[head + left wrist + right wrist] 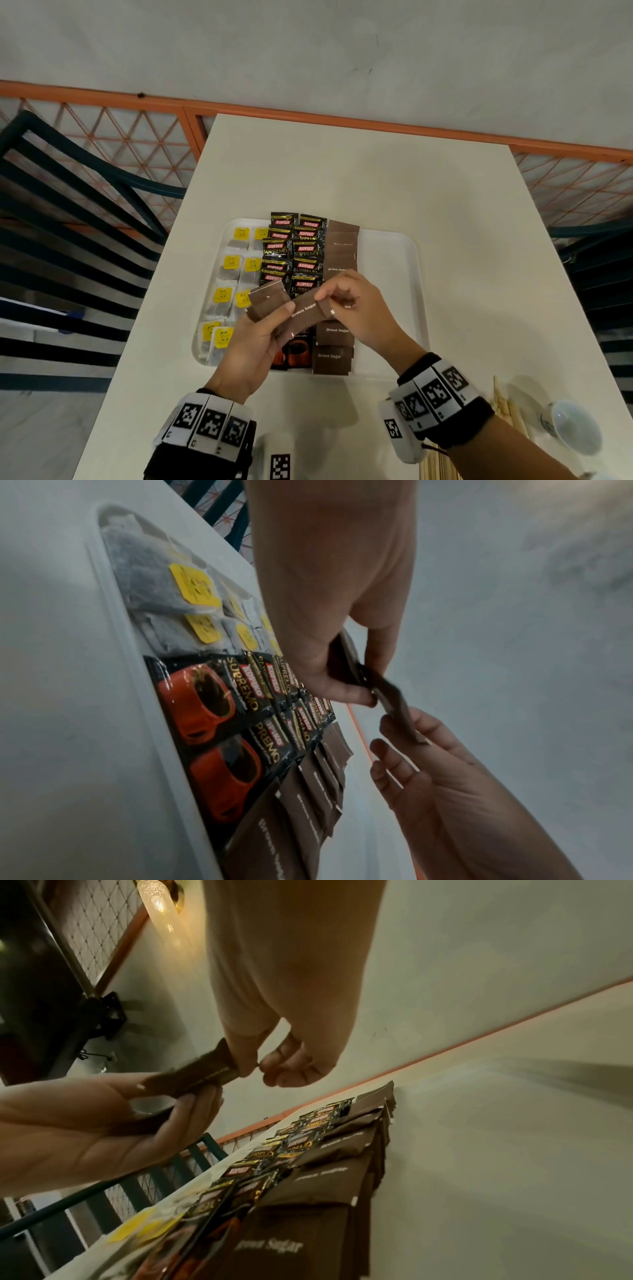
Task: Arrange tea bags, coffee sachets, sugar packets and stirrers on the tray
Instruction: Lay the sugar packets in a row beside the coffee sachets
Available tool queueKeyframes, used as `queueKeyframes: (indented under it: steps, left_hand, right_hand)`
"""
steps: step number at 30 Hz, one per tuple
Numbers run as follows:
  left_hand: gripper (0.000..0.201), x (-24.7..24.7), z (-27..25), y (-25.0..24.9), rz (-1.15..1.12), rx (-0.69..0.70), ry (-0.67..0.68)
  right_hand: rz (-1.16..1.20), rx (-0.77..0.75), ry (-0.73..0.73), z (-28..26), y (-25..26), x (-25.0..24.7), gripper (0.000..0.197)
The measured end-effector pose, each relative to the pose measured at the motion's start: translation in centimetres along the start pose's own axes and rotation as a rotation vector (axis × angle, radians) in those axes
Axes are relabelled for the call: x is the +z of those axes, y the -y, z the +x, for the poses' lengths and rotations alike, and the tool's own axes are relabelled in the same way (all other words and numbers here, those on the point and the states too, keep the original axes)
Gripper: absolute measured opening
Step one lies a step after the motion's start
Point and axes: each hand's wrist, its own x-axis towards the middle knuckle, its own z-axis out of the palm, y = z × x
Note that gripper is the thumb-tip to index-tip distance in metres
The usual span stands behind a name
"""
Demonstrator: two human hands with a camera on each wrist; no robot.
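Note:
A white tray (394, 246) holds yellow-tagged tea bags (231, 263) at its left. Black Kopiko coffee sachets (306, 251) fill the middle, and a column of brown sugar packets (340, 240) lies beside them. Above the tray's near half, my left hand (253, 342) grips a small stack of brown sugar packets (267, 298). My right hand (359, 308) pinches the end of one packet (305, 310) in that stack between thumb and forefinger. The right wrist view shows the same pinch on the packet (198, 1077). Wooden stirrers (507, 407) lie on the table at the near right.
A white cup (568, 425) lies beside the stirrers near the table's right edge. The tray's right third is bare. Dark slatted chairs (68, 240) stand at the left, with an orange mesh railing (137, 137) beyond the table.

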Motion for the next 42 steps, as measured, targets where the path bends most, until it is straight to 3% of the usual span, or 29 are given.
queueKeyframes:
  steps: [4,7,11,19,26,31,35,38,40,42]
  left_hand:
    - [0.015,-0.1,0.1,0.0,0.021,0.07,-0.02]
    - [0.016,-0.5,0.4,0.2,0.032,0.101,-0.065]
    - [0.014,-0.4,0.8,0.4,0.062,0.099,-0.116]
    - [0.019,-1.0,1.5,-0.3,-0.045,0.017,-0.126]
    - [0.026,-0.9,1.4,-0.7,-0.16,-0.023,-0.085]
    - [0.028,-1.1,1.7,-0.4,-0.034,-0.007,-0.073]
    - [0.028,-1.0,1.8,0.0,0.029,0.008,-0.058]
    - [0.028,-0.6,2.0,0.2,0.047,0.026,-0.065]
    - [0.029,-0.4,2.1,0.2,0.07,0.046,-0.064]
    - [0.026,-0.1,2.2,0.1,0.12,0.071,-0.068]
  right_hand:
    - [0.129,0.133,0.06,-0.4,0.1,0.2,0.031]
    - [0.262,0.262,0.091,-0.5,0.6,0.1,0.019]
    - [0.268,0.348,0.09,0.0,0.2,0.0,0.026]
    - [0.346,0.521,-0.227,4.0,-3.0,-2.1,0.012]
    - [0.223,0.599,-0.311,7.3,-5.3,-2.9,0.014]
    - [0.008,0.591,-0.356,7.6,-6.1,-2.4,0.014]
    - [-0.075,0.543,-0.389,7.1,-5.4,-2.3,0.027]
    - [-0.172,0.447,-0.38,6.6,-4.2,-1.9,0.026]
    - [-0.176,0.365,-0.288,5.9,-2.7,-1.4,0.02]
    - [-0.15,0.303,-0.073,5.0,-0.9,-0.8,0.022]
